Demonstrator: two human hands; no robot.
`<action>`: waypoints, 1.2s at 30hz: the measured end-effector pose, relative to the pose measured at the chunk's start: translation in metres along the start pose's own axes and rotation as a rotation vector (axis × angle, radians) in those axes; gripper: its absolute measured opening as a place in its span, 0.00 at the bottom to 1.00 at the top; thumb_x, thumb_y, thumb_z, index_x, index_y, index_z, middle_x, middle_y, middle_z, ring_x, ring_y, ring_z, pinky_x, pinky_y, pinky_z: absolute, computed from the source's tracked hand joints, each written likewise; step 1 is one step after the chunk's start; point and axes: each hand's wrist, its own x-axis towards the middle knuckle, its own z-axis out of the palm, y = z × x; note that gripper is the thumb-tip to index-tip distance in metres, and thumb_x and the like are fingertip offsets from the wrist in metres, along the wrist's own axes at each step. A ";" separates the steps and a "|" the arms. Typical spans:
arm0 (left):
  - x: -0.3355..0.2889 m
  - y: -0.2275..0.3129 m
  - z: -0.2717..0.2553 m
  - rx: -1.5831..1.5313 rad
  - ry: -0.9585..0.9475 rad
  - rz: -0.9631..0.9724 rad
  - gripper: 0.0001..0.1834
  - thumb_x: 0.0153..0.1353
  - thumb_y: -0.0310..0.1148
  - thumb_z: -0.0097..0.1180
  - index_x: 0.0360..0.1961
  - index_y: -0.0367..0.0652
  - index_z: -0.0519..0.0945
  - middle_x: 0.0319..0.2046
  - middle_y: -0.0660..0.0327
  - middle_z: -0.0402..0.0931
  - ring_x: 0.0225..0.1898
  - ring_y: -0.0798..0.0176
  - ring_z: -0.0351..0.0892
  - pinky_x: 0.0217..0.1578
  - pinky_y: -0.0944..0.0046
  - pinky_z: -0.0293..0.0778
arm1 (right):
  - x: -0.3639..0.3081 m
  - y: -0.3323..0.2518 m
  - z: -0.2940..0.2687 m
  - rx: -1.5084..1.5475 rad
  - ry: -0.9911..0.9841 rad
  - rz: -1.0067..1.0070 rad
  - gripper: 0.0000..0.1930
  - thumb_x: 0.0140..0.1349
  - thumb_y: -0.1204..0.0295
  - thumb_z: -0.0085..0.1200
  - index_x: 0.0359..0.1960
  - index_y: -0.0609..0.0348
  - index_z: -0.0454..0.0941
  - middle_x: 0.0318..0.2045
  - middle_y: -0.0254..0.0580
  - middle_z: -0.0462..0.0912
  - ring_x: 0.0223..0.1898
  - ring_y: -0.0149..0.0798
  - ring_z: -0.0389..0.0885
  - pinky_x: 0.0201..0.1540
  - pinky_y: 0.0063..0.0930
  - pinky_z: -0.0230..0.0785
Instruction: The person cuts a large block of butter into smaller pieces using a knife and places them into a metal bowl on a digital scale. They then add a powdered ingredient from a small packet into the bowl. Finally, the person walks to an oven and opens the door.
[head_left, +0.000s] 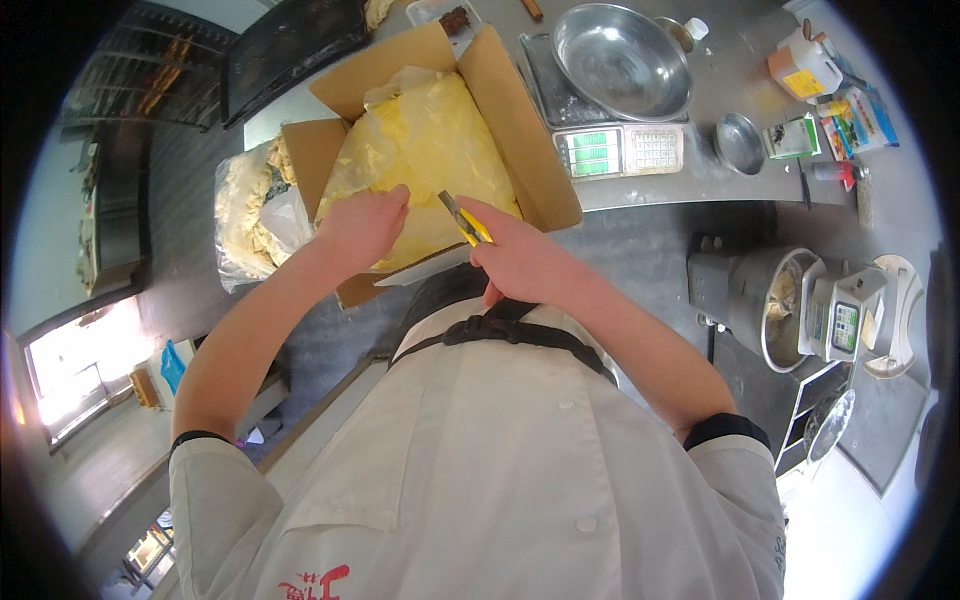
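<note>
Holding a knife [462,222] in the right grip [517,255], pointing ahead and left over the yellow block [440,130] in the box [535,150], with the left grip [360,232] curled nearby, cannot tell if round anything.

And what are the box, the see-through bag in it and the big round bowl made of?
The box looks like plain cardboard: matte brown, with folded-out flaps. The bag seems to be thin plastic, as it crinkles and the yellow stuff shows through. The big bowl is probably stainless steel: silvery and shiny, with bright reflections.
</note>
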 end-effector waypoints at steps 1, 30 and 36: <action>0.003 -0.001 0.001 -0.038 0.004 -0.020 0.11 0.79 0.40 0.53 0.47 0.46 0.79 0.31 0.47 0.85 0.38 0.37 0.88 0.39 0.37 0.81 | -0.002 0.001 0.002 0.005 0.007 0.003 0.36 0.77 0.75 0.44 0.86 0.50 0.55 0.48 0.53 0.84 0.25 0.38 0.88 0.37 0.35 0.84; -0.012 -0.017 -0.017 -0.010 0.127 0.157 0.08 0.76 0.35 0.57 0.41 0.43 0.78 0.34 0.48 0.83 0.39 0.36 0.85 0.38 0.40 0.79 | 0.007 0.004 0.049 -0.009 -0.065 -0.048 0.34 0.78 0.73 0.42 0.84 0.63 0.55 0.38 0.58 0.88 0.25 0.46 0.88 0.31 0.41 0.83; -0.011 -0.022 -0.011 -0.170 0.202 0.070 0.11 0.77 0.37 0.56 0.40 0.41 0.79 0.34 0.42 0.83 0.39 0.31 0.83 0.39 0.36 0.76 | 0.036 -0.004 0.054 -0.016 -0.123 0.004 0.36 0.76 0.74 0.39 0.86 0.55 0.52 0.43 0.57 0.86 0.26 0.44 0.88 0.29 0.41 0.82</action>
